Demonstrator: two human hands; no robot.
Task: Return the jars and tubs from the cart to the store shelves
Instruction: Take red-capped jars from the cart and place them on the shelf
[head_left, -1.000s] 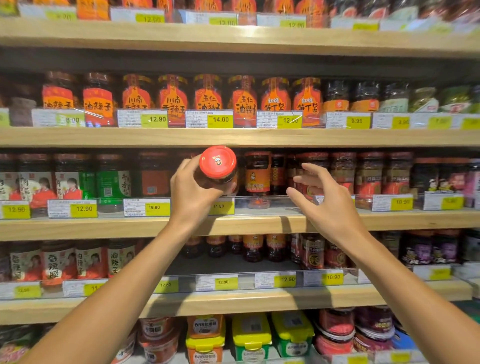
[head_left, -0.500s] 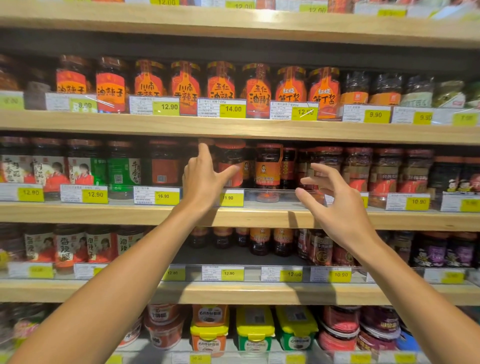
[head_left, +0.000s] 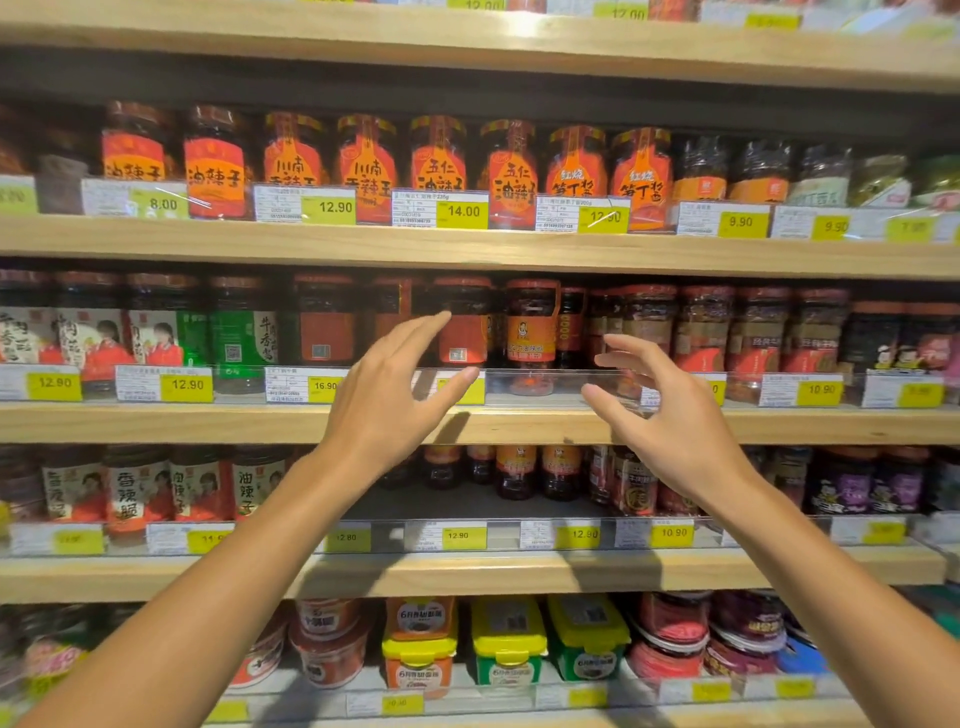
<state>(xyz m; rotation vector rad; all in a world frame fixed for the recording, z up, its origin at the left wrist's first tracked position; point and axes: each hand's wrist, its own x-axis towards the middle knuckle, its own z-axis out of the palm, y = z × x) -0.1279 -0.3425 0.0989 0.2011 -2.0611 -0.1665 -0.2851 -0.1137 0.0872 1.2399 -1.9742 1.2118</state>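
Both hands empty, fingers spread — the left hand (head_left: 387, 400) just near the red-labelled jar (head_left: 462, 325) standing on the middle shelf (head_left: 156, 423), the right hand (head_left: 670, 415) alongside. A careless brush could likely topple neighbouring jars — they stand tightly packed.

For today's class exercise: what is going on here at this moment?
A person is stocking jars on store shelves. Both hands are open and hold nothing: the left hand reaches toward a red-labelled jar standing upright on the middle shelf, and the right hand hovers beside it in front of the same shelf. No cart is in view.
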